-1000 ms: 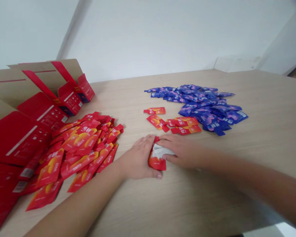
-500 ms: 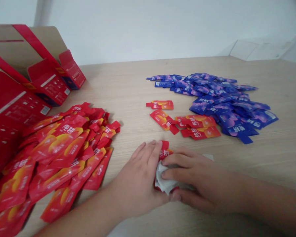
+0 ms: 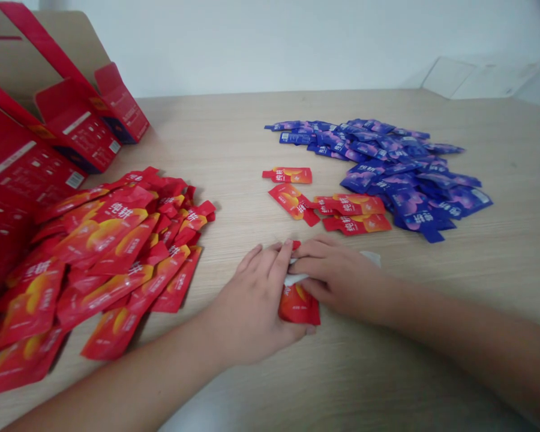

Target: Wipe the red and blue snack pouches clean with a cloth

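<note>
My left hand (image 3: 252,306) presses on a red-orange sachet (image 3: 299,306), its fingers over the sachet's upper end. My right hand (image 3: 337,276) lies against the left fingertips and holds a white tissue or wipe (image 3: 369,258) on the sachet's top part, which is mostly hidden. Just left of my hands is a large heap of matching red sachets (image 3: 117,258). Several loose red sachets (image 3: 353,215) lie ahead of my hands, beside a pile of blue-purple sachets (image 3: 400,174).
Open red-and-cardboard boxes (image 3: 72,120) stand at the far left of the light wood table (image 3: 234,132), behind the red heap. A white wall rises behind the table, and a pale flat object (image 3: 450,78) leans at the back right.
The view has tilted and shifted, so everything sits higher in the frame. The white wipe has moved up the sachet under my right hand, and more of the sachet's lower end shows.
</note>
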A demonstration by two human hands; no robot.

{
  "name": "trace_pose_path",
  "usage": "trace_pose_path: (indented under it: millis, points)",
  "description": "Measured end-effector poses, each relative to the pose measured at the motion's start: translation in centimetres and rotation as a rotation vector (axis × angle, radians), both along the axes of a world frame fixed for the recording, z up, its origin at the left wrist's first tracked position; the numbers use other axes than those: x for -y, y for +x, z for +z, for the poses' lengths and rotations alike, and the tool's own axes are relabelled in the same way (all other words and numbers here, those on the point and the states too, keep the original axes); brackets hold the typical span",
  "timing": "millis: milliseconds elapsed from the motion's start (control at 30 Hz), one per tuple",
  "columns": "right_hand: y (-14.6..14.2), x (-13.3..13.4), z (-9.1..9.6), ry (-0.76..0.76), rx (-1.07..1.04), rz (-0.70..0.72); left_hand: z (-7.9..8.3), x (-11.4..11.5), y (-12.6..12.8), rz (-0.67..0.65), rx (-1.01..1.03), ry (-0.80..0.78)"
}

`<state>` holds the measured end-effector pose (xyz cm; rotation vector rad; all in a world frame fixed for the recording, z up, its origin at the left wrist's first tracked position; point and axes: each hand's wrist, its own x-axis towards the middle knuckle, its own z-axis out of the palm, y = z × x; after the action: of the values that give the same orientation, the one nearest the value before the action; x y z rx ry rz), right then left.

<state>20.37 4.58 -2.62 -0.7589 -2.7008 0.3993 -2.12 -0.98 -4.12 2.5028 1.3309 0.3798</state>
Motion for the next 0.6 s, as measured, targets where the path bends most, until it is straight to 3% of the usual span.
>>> trace_pose_path:
  millis: [200, 367, 500, 600]
  points:
    - [0.6, -1.9, -0.7, 0.013, 0.004, -0.107, 0.3, -0.1, -0.3, -0.012, -0.033, -0.035]
    - [1.4, -2.4, -1.4, 0.05, -0.187, -0.224, 0.6, -0.3, -0.8, -0.032, -0.009, -0.071]
    - [1.9, -1.6, -0.8, 0.019, -0.32, -0.087, 0.2, -0.5, -0.6, 0.057, -0.067, -0.037]
    - [1.8, -0.5, 0.5, -0.138, -0.261, 0.126, 0.2, -0.6, -0.4, 0.087, -0.128, -0.051]
